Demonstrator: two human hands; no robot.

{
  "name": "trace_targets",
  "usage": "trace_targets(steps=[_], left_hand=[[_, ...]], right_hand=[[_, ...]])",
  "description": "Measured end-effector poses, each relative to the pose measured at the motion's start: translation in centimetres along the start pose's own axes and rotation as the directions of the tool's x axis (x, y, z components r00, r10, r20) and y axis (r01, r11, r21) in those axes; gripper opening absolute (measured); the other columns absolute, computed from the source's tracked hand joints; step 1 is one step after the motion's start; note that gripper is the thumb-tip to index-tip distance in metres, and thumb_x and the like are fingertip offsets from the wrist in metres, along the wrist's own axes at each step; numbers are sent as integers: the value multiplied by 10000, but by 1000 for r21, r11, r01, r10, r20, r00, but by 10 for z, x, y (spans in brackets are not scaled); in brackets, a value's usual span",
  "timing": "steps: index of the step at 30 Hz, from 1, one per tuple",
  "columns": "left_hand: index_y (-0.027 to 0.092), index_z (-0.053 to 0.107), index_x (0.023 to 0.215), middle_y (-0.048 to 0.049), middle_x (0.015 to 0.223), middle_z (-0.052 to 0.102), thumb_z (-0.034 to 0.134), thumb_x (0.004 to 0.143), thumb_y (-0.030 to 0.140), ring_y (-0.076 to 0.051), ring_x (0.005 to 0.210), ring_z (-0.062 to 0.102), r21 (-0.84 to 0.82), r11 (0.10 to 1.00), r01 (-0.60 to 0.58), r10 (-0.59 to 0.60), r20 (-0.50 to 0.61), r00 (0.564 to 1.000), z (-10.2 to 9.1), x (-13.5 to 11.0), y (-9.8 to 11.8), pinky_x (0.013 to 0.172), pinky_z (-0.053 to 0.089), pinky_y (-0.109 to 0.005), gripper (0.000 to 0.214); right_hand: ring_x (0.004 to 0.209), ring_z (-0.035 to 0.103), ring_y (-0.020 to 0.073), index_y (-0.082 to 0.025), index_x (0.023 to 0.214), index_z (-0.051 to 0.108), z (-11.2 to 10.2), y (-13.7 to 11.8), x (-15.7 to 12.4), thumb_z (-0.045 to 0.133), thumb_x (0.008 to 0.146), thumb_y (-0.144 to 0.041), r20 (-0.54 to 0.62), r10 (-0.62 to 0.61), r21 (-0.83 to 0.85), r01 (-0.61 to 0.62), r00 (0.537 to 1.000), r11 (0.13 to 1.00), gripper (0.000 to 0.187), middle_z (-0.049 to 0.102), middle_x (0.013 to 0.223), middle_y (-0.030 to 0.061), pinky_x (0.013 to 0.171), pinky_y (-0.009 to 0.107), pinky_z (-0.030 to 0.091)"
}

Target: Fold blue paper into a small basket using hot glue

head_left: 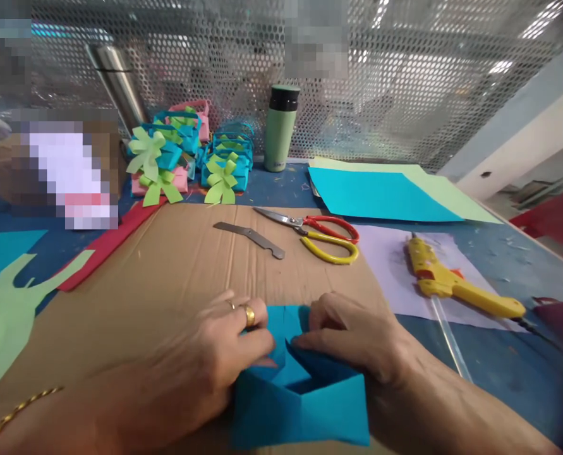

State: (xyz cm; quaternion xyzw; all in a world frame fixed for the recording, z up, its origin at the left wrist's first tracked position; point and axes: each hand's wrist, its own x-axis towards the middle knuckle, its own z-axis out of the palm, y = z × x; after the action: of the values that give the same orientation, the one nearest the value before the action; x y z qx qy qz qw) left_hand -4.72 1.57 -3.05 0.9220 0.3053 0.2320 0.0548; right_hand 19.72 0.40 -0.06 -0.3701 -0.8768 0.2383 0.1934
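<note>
A blue folded paper box stands on the brown cardboard sheet at the near middle, its top partly open. My left hand grips its far left side, fingers curled over the paper edge. On the far right side, my right hand pinches a blue flap between thumb and fingers. Both hands hide parts of the box's far wall. Beyond them lie scissors with one red and one yellow handle, and a grey metal folding blade.
A yellow glue gun with a clear glue stick rests on lilac paper at right. Blue sheets lie behind. Several small paper baskets with green flowers, a green tumbler and a steel flask stand at the back. Green paper scraps lie left.
</note>
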Motion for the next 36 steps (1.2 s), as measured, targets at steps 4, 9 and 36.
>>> trace_targets(steps=[4, 9, 36], left_hand=[[209, 658, 849, -10, 859, 559, 504, 964, 119, -152, 722, 461, -48, 998, 42, -38, 83, 996, -5, -1, 2, 645, 335, -299, 212], [184, 648, 889, -54, 945, 568, 360, 922, 4, -196, 818, 511, -182, 976, 122, -77, 240, 968, -24, 3, 7, 753, 416, -336, 341], [207, 564, 1312, -36, 916, 510, 481, 981, 131, -161, 729, 459, -63, 998, -18, 25, 107, 994, -6, -1, -1, 678, 395, -309, 350]], right_hand=[[722, 546, 125, -240, 912, 725, -8, -6, 0, 553, 936, -135, 68, 15, 16, -16, 998, 1000, 203, 591, 854, 25, 561, 254, 401], [767, 509, 125, -198, 893, 670, -12, -5, 1, 524, 969, -130, 133, -24, -17, 26, 991, 1000, 178, 571, 895, 20, 625, 268, 389], [851, 591, 183, -201, 1086, 648, -11, -4, -12, 440, 1013, -174, 142, -222, -160, 244, 965, 956, 222, 668, 932, 63, 753, 316, 475]])
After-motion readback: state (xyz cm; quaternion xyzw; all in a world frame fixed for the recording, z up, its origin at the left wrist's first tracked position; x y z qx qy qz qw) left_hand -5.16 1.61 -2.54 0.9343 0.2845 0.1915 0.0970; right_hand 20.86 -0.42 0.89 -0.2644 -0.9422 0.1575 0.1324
